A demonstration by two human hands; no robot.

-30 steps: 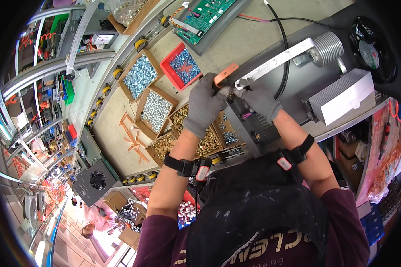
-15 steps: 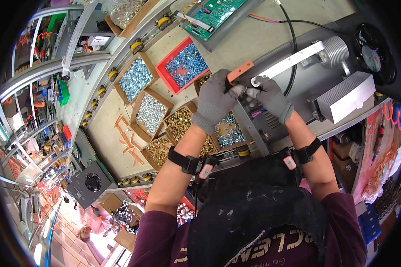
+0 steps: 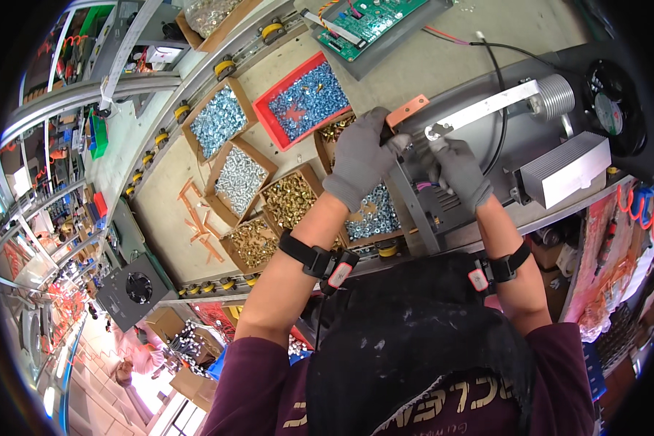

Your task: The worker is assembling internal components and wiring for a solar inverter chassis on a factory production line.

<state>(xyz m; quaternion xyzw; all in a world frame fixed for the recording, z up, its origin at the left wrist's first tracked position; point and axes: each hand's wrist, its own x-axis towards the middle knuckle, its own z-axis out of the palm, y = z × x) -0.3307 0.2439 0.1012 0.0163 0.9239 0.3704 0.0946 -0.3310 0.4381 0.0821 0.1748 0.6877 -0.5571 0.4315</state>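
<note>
The thumb and forefinger of our left hand (image 3: 363, 154) press together, seemingly pinching a small metal piece (image 3: 408, 147) at their tips, just below the copper bar (image 3: 408, 110). The fingers of our right hand (image 3: 459, 171) curl inward beside the end of the white bar (image 3: 487, 107); we cannot tell whether they grip anything. For good control, we judge it best to hold the small piece squarely, near its end, steady our wrists, and keep glove cloth out of the pinch. Bringing it straight, without force, should spare any thread.

Left of our left fingers, a red bin (image 3: 268, 129) holds bluish screws (image 3: 309, 94), and a cardboard box beyond it holds more bluish fasteners (image 3: 219, 120). Nearer us, another box carries silver screws (image 3: 241, 179). Two boxes further toward our body hold brass-coloured fittings (image 3: 289, 198). Below our left fingers, partly hidden by our wrist, lie nuts and washers (image 3: 376, 216); more brass-coloured pieces (image 3: 336, 129) sit in a box behind that hand.
</note>
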